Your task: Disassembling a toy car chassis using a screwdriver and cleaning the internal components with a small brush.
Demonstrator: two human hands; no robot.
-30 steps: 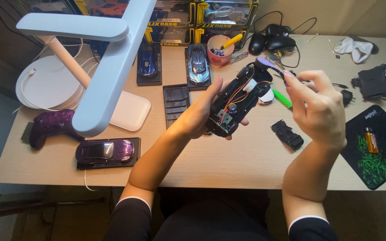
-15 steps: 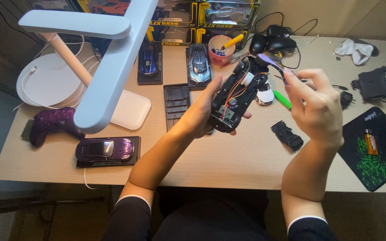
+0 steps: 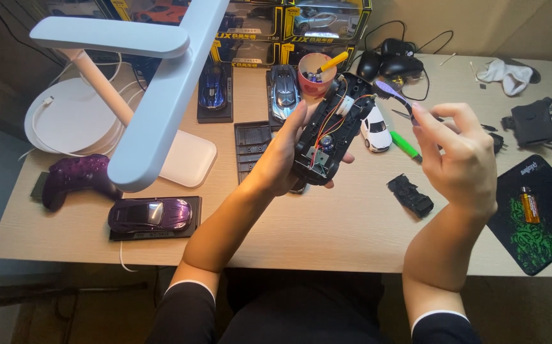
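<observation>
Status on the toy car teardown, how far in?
Done: body shell is off; the chassis shows its bare wires and motor. In hand: left hand holds the chassis up, right hand brings a purple-tipped tool toward it. Left: a loose black part lies on the desk.

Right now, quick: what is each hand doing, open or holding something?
Left hand: closed around the opened toy car chassis, wires showing.
Right hand: fingers pinched on a slim purple-tipped tool.

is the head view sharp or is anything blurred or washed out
Head view: mostly sharp; the chassis in the left hand shows clear wires. The white lamp close to the camera looks soft and bright. The frame edges fall dark beyond the table.
</observation>
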